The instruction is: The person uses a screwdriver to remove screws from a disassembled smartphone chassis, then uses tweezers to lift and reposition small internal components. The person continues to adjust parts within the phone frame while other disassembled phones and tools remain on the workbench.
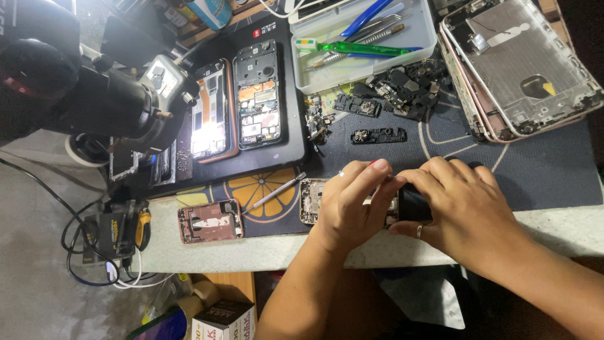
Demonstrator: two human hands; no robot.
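At lower centre the left hand point(349, 204) pinches a red-tipped tool over an opened phone frame point(313, 200) that the right hand point(462, 211) grips, stripping seemingly midway.

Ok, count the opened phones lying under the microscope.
2, side by side on the black pad: the left phone is lit beneath the microscope, and the right phone lies beside it. The microscope may hide others.
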